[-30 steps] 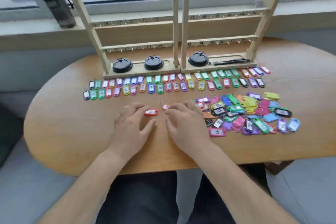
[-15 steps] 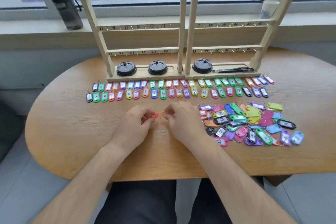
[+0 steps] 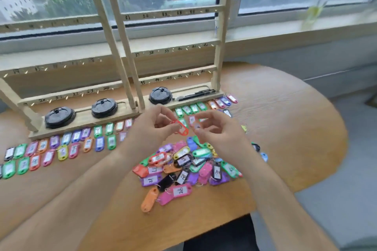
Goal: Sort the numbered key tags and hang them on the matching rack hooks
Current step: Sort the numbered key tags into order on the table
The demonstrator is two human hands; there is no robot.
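My left hand [image 3: 155,126] pinches a red key tag [image 3: 181,126], lifted above the table in front of the wooden rack [image 3: 130,79]. My right hand [image 3: 216,130] is raised close beside it, its fingertips pinching a small pale tag [image 3: 196,126]; blur hides the detail. Under my hands lies a loose pile of coloured tags [image 3: 183,167]. Two sorted rows of tags [image 3: 61,149] run along the foot of the rack. The rack's bars carry numbered hooks, all bare.
Three black round lids [image 3: 59,117] and black pens [image 3: 193,94] sit on the rack's base. The oval wooden table [image 3: 285,120] ends close on the right and at the front. A window sill runs behind the rack.
Both hands have risen off the table, the left lifting the red tag, the right lifting a small piece. The camera view has swung to the right and closer to the rack.
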